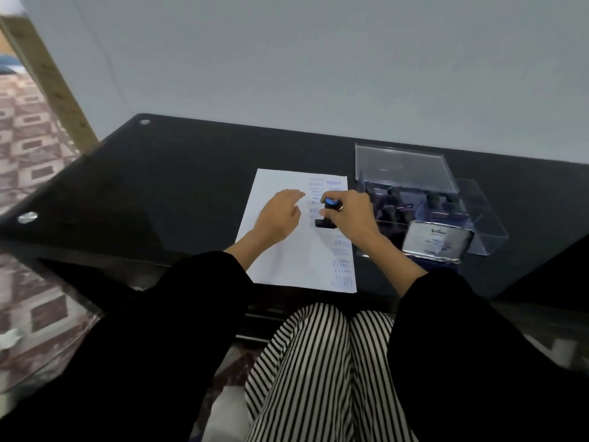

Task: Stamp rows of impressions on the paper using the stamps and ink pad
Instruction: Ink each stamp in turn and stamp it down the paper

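In the head view, near the middle of the frame, our right hand (350, 215) reaches over the right side of the paper (280, 263). Its fingers curl round a black stamp (323, 223) with a blue top. The stamp's foot seems to sit on the sheet, but it is blurry. Our left hand (280, 215) lies just left of it, with its fingers nearly straight and flat on the paper. The ink pad (436, 242) stands open at the right, by a clear box (404, 167).
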`<state>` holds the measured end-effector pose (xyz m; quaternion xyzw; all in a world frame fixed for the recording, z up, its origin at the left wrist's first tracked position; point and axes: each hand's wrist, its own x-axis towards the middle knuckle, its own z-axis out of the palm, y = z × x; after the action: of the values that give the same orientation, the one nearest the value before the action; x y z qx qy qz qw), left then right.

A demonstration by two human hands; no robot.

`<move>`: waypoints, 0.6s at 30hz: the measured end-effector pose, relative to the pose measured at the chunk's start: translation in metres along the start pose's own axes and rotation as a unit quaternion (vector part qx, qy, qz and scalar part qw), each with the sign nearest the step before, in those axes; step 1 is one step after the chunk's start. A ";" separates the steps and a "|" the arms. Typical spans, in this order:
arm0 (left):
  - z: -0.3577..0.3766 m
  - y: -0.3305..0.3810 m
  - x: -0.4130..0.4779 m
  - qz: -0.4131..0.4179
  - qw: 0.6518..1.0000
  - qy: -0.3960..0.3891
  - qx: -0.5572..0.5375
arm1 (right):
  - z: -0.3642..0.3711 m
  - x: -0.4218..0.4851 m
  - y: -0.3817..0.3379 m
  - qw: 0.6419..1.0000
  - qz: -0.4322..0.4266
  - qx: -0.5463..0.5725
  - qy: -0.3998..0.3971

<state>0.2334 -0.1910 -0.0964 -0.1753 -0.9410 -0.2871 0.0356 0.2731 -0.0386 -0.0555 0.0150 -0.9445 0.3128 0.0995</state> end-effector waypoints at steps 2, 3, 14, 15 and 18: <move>0.008 -0.005 0.001 0.004 0.999 -0.017 0.032 | 0.005 0.002 0.002 1.000 0.000 0.002 -0.005; 0.011 -0.008 0.001 0.003 0.999 -0.024 0.049 | 0.007 0.002 0.002 1.000 0.000 0.002 -0.008; 0.023 -0.016 -0.004 -0.005 0.992 -0.046 0.116 | 0.018 -0.005 0.000 0.999 -0.026 -0.033 -0.006; 0.024 -0.016 -0.004 -0.005 0.992 -0.043 0.119 | 0.020 -0.007 0.001 0.998 -0.034 -0.045 0.000; 0.025 -0.016 -0.005 -0.005 0.991 -0.040 0.127 | 0.026 -0.011 0.003 0.996 -0.052 -0.077 0.010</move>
<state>0.2337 -0.1906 -0.1267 -0.1759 -0.9714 -0.1583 0.0183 0.2791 -0.0519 -0.0805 0.0529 -0.9627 0.2336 0.1260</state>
